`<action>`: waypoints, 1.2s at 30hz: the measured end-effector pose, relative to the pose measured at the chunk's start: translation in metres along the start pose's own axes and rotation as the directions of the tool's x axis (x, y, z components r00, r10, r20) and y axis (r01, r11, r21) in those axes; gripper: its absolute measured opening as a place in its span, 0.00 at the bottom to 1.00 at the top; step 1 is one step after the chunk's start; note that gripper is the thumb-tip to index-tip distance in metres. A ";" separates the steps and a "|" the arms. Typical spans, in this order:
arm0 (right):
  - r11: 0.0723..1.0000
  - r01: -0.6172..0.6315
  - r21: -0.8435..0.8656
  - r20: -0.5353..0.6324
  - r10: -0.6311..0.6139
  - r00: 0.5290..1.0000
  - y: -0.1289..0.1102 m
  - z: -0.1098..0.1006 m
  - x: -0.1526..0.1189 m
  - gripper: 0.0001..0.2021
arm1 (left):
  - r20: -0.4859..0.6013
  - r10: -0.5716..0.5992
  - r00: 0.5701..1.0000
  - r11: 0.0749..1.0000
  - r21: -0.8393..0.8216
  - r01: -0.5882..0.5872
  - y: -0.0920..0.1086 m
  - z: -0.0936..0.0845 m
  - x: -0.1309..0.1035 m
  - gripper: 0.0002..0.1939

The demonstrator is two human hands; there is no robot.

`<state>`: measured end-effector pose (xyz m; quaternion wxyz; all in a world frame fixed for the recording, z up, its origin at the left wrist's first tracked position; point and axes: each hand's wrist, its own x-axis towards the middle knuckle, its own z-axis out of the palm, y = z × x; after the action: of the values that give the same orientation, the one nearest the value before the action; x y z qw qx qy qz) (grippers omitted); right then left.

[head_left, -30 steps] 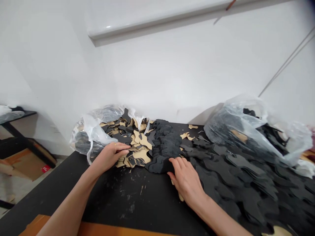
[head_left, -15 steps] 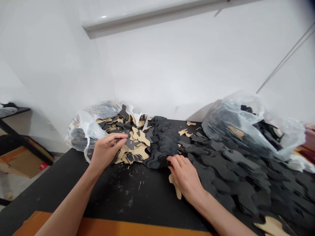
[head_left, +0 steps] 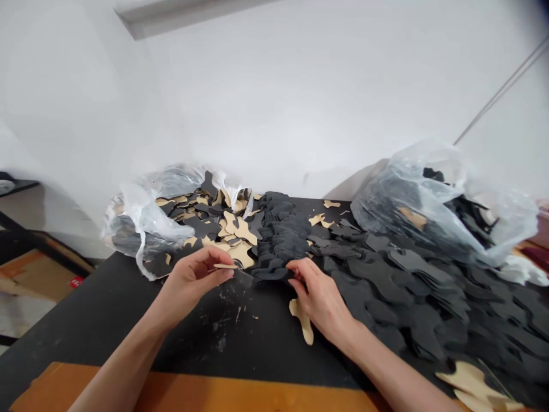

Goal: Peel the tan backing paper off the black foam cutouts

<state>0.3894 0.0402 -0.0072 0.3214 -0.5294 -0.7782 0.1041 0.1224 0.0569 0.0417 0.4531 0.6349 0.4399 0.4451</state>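
My left hand point(head_left: 193, 280) pinches a thin tan cutout piece point(head_left: 225, 266) between thumb and fingers, seen nearly edge-on above the table. The near end of a row of overlapping black cutout pieces point(head_left: 285, 229) is where my right hand point(head_left: 321, 297) is, thumb and fingers closed on the edge of a black piece. Below the right hand, a single tan piece point(head_left: 302, 323) with a wavy outline lies on the table. Beyond my left hand spreads a mixed pile of tan and black pieces point(head_left: 241, 232), spilling from a clear plastic bag point(head_left: 160, 226).
Many black pieces point(head_left: 381, 274) in overlapping stacks cover the right side of the black table point(head_left: 257, 349). Another clear plastic bag point(head_left: 398, 194) stands behind them. Tan pieces point(head_left: 467, 377) lie at the near right. Brown cardboard point(head_left: 214, 392) runs along the front edge.
My left hand has come away from the mixed pile toward me and to the right, with a tan piece in it. The right hand stays at the row's near end. The view has shifted slightly.
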 end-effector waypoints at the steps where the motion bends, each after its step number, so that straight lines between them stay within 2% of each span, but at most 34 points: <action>1: 0.997 -0.023 0.076 -0.016 0.024 1.000 0.001 0.000 0.001 0.15 | 0.021 -0.017 1.000 1.000 0.018 0.017 0.000 0.002 -0.003 0.11; 3: 0.967 -0.081 0.241 -0.027 0.090 0.996 0.002 0.000 0.003 0.19 | 0.055 -0.029 0.998 0.999 0.045 0.026 0.000 0.005 -0.007 0.14; 5: 0.888 -0.155 0.433 0.018 0.164 0.986 0.001 -0.002 0.006 0.18 | 0.102 -0.041 0.994 0.998 0.043 0.036 -0.001 0.008 -0.009 0.19; 8: 0.692 -0.261 0.673 0.194 0.175 0.965 0.000 -0.006 0.007 0.14 | 0.233 -0.120 0.965 0.992 0.006 0.122 -0.002 0.017 -0.010 0.16; 10: 0.617 -0.332 0.713 0.334 0.118 0.935 -0.001 -0.006 0.004 0.12 | 0.329 -0.172 0.929 0.984 0.003 0.181 -0.001 0.024 -0.011 0.15; 11: 0.621 -0.361 0.696 0.396 0.088 0.914 -0.002 -0.006 0.001 0.12 | 0.368 -0.191 0.910 0.980 0.015 0.200 -0.001 0.027 -0.011 0.16; 13: 0.703 -0.356 0.615 0.461 0.046 0.886 -0.004 -0.004 -0.004 0.12 | 0.409 -0.219 0.886 0.975 0.053 0.217 -0.001 0.032 -0.012 0.19; 15: 0.813 -0.240 0.531 0.431 -0.015 0.902 -0.009 -0.004 -0.007 0.12 | 0.412 -0.223 0.884 0.975 0.082 0.208 -0.002 0.035 -0.013 0.22; 17: 0.863 -0.122 0.491 0.339 -0.060 0.939 -0.015 -0.005 -0.008 0.12 | 0.402 -0.200 0.893 0.980 0.087 0.180 -0.004 0.037 -0.013 0.25; 19: 0.853 -0.137 0.504 0.303 -0.026 0.953 -0.021 -0.008 -0.008 0.13 | 0.392 -0.169 0.904 0.985 0.078 0.151 -0.008 0.039 -0.014 0.28; 22: 0.813 -0.257 0.522 0.350 0.070 0.934 -0.029 -0.011 -0.009 0.08 | 0.384 -0.139 0.913 0.990 0.063 0.124 -0.012 0.041 -0.015 0.30; 28: 0.838 -0.302 0.454 0.432 0.089 0.897 -0.031 -0.004 -0.012 0.04 | 0.384 -0.125 0.915 0.992 0.050 0.114 -0.012 0.042 -0.014 0.25; 30: 0.861 -0.281 0.423 0.416 0.091 0.905 -0.031 -0.005 -0.012 0.03 | 0.389 -0.136 0.911 0.991 0.038 0.132 -0.010 0.042 -0.013 0.25; 34: 0.889 -0.149 0.433 0.294 0.017 0.956 -0.034 -0.008 -0.011 0.05 | 0.406 -0.161 0.900 0.985 0.016 0.170 -0.006 0.042 -0.014 0.28; 36: 0.873 -0.206 0.443 0.329 0.056 0.943 -0.034 -0.008 -0.011 0.05 | 0.411 -0.164 0.897 0.984 0.005 0.178 -0.006 0.042 -0.015 0.29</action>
<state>0.3709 0.0148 0.0116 0.3080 -0.4648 -0.7315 0.3925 0.1591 0.0364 0.0252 0.5827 0.6655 0.3821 0.2676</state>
